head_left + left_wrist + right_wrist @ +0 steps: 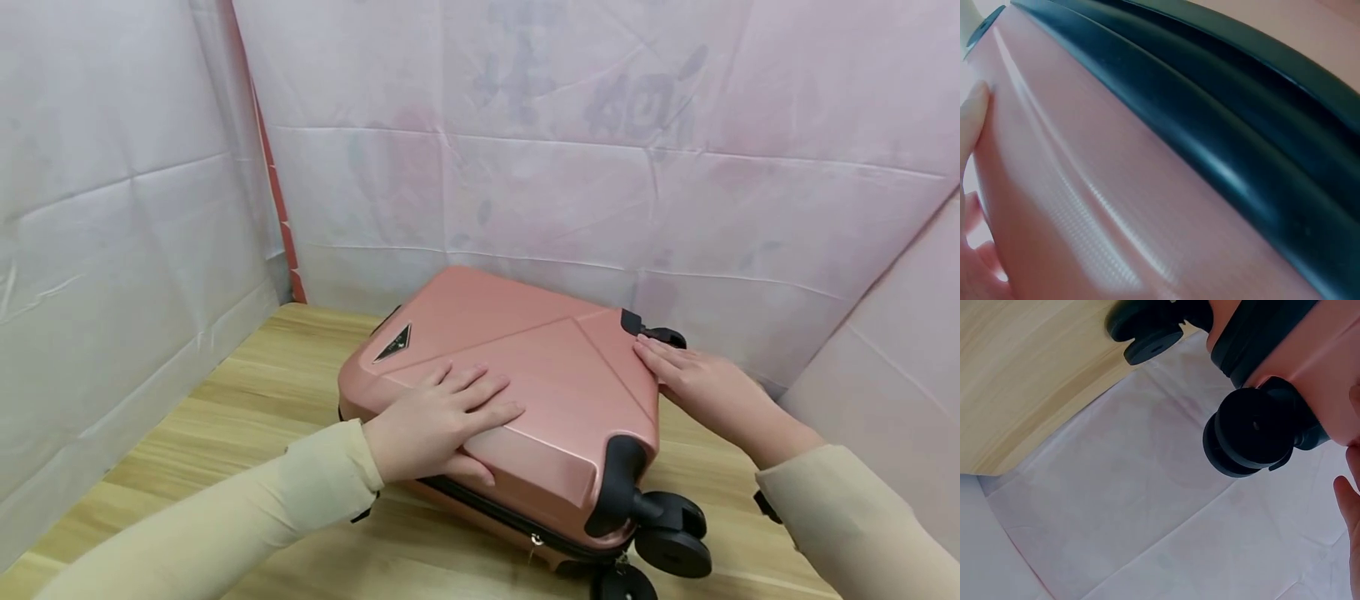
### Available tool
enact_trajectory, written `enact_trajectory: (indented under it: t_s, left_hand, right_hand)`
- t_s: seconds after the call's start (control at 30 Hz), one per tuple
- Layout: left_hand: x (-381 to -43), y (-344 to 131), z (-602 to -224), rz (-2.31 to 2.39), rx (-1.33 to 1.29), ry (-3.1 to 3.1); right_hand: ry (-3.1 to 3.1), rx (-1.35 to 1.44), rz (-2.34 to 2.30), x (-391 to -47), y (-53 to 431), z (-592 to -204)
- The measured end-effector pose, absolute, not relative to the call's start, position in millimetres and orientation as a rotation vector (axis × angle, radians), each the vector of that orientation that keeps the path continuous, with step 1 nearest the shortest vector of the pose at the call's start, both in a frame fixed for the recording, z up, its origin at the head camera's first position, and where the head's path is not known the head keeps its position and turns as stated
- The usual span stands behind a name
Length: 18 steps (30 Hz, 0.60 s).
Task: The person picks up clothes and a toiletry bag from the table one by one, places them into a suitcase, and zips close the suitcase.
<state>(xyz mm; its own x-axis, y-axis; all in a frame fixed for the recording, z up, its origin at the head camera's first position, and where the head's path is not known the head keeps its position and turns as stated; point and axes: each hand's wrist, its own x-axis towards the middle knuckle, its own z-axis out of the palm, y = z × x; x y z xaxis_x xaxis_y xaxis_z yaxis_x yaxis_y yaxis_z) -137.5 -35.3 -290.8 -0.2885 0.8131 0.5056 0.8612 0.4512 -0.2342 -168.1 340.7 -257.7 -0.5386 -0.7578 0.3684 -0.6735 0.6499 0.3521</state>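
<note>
A pink hard-shell suitcase (517, 358) lies flat on the wooden table, with a black triangular badge (393, 342) at its left. My left hand (433, 429) rests on its near edge, fingers spread over the top and thumb down the side. At the wheeled end, my right hand (705, 390) touches the edge with extended fingers, close to the far corner wheel (666, 337). A black double wheel (675, 533) sticks out at the near corner. Close up, the left wrist view shows the black band (1166, 125) along the shell's side.
The wooden tabletop (247, 400) extends around the suitcase. Pale printed cloth (540, 200) hangs close behind it, with more cloth at both sides. A small zipper pull (536, 540) dangles from the near side.
</note>
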Motion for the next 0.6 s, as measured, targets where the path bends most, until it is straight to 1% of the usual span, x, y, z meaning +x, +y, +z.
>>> enact_trajectory:
  t_s: [0.27,0.47,0.6]
  left_hand:
    - [-130.9,-24.8,-292.8,-0.098,-1.316,-2.154]
    - [-125.3,-18.6,-292.5,-0.102,-1.27,-2.227]
    - [-123.5,-14.3,-293.9,-0.134,-1.24,-2.232]
  right_hand:
    - [-2.422,1.065,-0.151,-158.7,341.1,-256.5]
    - [-2.662,0.979,0.003,-147.3,337.1,-243.1]
    - [-2.715,0.98,0.057,-142.8,331.3,-235.2]
